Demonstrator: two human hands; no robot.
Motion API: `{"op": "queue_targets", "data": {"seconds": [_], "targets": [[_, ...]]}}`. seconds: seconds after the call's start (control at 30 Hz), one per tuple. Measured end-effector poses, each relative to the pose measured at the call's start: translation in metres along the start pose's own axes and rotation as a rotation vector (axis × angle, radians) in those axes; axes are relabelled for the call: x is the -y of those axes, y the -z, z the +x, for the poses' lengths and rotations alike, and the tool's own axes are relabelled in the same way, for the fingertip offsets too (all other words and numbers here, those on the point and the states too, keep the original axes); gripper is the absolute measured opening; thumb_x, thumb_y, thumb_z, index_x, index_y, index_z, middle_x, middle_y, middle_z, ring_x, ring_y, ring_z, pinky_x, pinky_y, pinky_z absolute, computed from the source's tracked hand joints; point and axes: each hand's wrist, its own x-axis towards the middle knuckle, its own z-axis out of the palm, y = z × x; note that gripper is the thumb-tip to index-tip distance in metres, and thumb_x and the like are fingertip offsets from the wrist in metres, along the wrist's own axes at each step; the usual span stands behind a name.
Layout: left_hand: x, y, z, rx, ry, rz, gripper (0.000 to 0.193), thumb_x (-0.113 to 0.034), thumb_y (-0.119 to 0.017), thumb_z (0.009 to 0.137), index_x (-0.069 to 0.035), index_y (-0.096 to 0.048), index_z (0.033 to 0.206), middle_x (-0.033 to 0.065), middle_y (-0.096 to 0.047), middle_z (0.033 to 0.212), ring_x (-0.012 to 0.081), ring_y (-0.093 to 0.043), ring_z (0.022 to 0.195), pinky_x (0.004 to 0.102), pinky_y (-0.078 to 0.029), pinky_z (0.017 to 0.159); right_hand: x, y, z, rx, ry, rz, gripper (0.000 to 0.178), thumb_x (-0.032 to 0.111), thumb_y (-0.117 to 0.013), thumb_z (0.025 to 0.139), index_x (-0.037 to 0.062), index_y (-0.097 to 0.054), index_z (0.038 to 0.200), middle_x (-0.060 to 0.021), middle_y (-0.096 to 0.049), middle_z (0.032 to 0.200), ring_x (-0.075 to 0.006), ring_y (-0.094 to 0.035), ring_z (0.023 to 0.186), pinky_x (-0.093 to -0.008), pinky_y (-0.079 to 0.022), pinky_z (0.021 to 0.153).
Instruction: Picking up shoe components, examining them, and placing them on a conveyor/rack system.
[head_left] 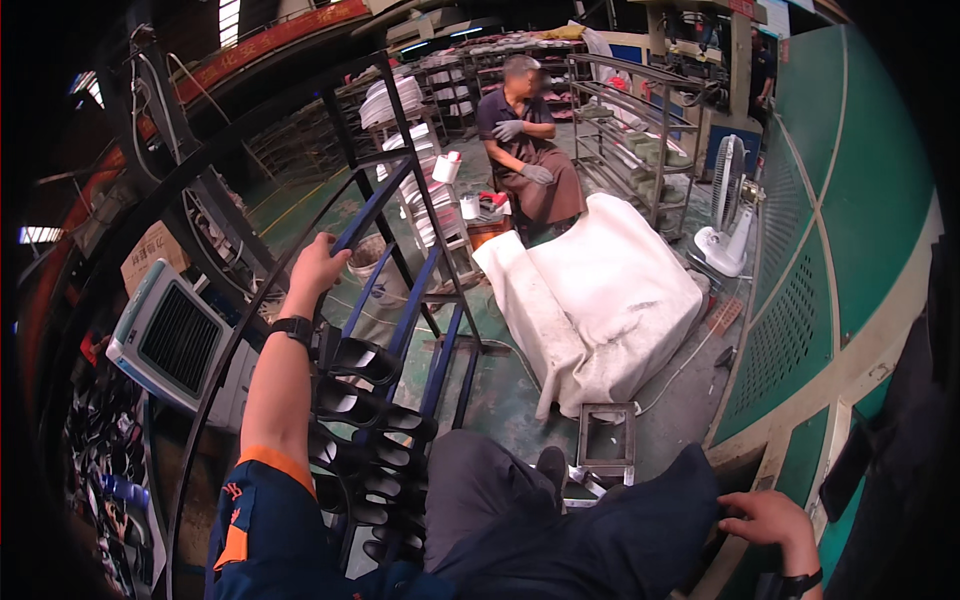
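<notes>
My left hand (318, 270) reaches out with its fingers bent around the end of a blue rail (375, 212) on a tall metal rack. Below that forearm, several glossy black shoe-shaped pieces (365, 360) sit in rows on the rack's lower rails. At the right, my right hand (770, 518) is held low beside the edge of my dark shirt (640, 510). Its fingers are slightly curled, with the thumb apart, and nothing shows between them. Whether its fingertips touch the cloth is hard to tell.
Ahead stands a bulky thing under a white cloth (610, 290), with a small metal stool frame (606, 440) before it. A gloved person (525, 150) sits beyond. A white fan (728, 205) and green machine panels (850, 200) flank the right; an air cooler (180, 335) stands left.
</notes>
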Motion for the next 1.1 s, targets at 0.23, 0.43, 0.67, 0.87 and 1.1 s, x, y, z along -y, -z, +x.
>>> {"op": "queue_targets", "data": {"seconds": [0.23, 0.43, 0.67, 0.87, 1.1], "targets": [[0.026, -0.003, 0.007, -0.035, -0.039, -0.038, 0.047, -0.030, -0.068, 0.087, 0.000, -0.053, 0.120, 0.0189, -0.070, 0.083, 0.0245, -0.068, 0.057, 0.0379, -0.053, 0.055, 0.005, 0.002, 0.000, 0.057, -0.018, -0.035, 0.052, 0.044, -0.062, 0.090, 0.0136, -0.059, 0.132, -0.0154, -0.070, 0.109, -0.0345, -0.066, 0.102, -0.0428, -0.052, 0.086], [0.054, -0.019, 0.036, -0.028, -0.098, -0.056, 0.040, -0.028, -0.067, 0.090, -0.001, -0.052, 0.115, 0.0174, -0.067, 0.078, 0.0239, -0.065, 0.050, 0.0365, -0.048, 0.043, -0.004, -0.004, 0.007, 0.053, -0.008, -0.057, 0.054, 0.047, -0.059, 0.092, 0.0143, -0.057, 0.134, -0.0145, -0.069, 0.109, -0.0346, -0.065, 0.103, -0.0428, -0.051, 0.087], [0.036, -0.021, 0.042, -0.046, -0.061, -0.041, 0.045, -0.032, -0.064, 0.091, -0.002, -0.048, 0.121, 0.0180, -0.067, 0.081, 0.0244, -0.067, 0.053, 0.0369, -0.050, 0.045, -0.001, 0.006, 0.008, 0.035, -0.028, -0.027, 0.051, 0.040, -0.062, 0.091, 0.0120, -0.057, 0.133, -0.0157, -0.070, 0.105, -0.0350, -0.066, 0.100, -0.0422, -0.052, 0.085], [0.019, -0.017, 0.021, 0.033, -0.007, -0.065, 0.045, -0.026, -0.063, 0.089, -0.002, -0.046, 0.123, 0.0205, -0.066, 0.087, 0.0256, -0.066, 0.052, 0.0386, -0.051, 0.045, 0.001, 0.001, 0.005, 0.054, -0.020, -0.013, 0.050, 0.041, -0.062, 0.091, 0.0122, -0.057, 0.132, -0.0166, -0.070, 0.105, -0.0362, -0.066, 0.098, -0.0423, -0.052, 0.084], [0.022, -0.011, 0.009, -0.006, -0.035, -0.058, 0.040, -0.022, -0.061, 0.088, -0.002, -0.046, 0.119, 0.0201, -0.067, 0.088, 0.0262, -0.065, 0.050, 0.0387, -0.050, 0.042, 0.007, -0.001, 0.004, 0.099, -0.029, -0.015, 0.054, 0.047, -0.059, 0.093, 0.0152, -0.054, 0.137, -0.0176, -0.068, 0.111, -0.0365, -0.065, 0.102, -0.0419, -0.052, 0.087]]}}
